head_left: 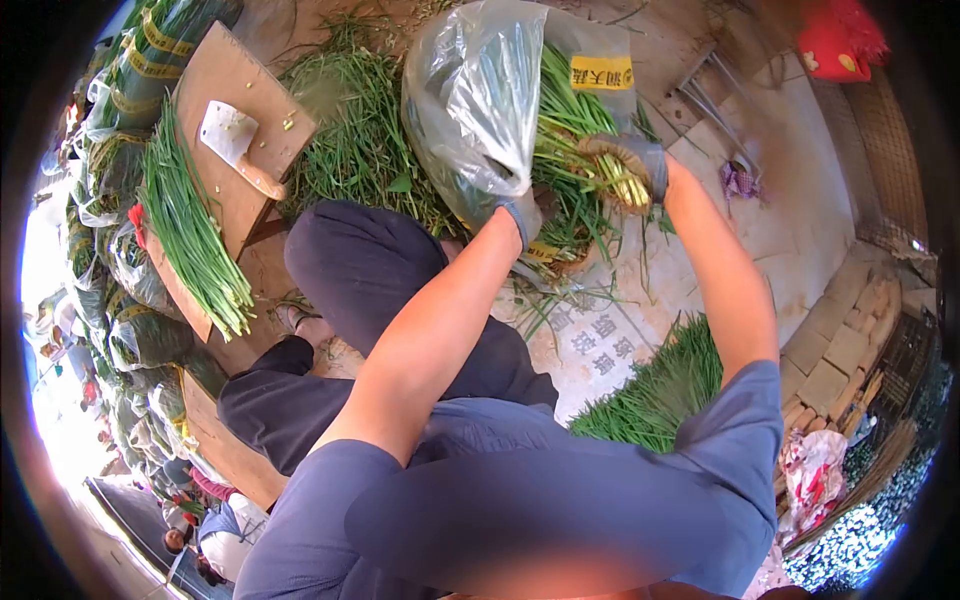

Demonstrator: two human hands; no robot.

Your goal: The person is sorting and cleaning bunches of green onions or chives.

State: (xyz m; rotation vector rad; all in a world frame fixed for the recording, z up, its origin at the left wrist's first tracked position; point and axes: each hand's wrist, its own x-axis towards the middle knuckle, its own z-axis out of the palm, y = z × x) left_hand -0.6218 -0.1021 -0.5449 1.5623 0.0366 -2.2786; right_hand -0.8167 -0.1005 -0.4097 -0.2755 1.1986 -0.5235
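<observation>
Bundle (560, 115) of long, thin stalks, vivid green along most of its length and whitish-yellow at the bunched butt ends, is grasped near that pale end by the grey-gloved right grip (645, 168). It is held above the pale floor (800, 155), beside a clear plastic bag (475, 90); its upper leaves are partly overlapped by film bearing a yellow label (601, 72), though whether they lie inside cannot be told. The bag, puffed, creased and glinting, is gathered in the left grip (525, 212), also gloved and clenched on the plastic. Loose greens (350, 130) are heaped next to the bag. A cleaver (228, 133) is set on the wooden counter (262, 80), its handle by the right edge; more stalks (195, 225) are laid along the left edge.
</observation>
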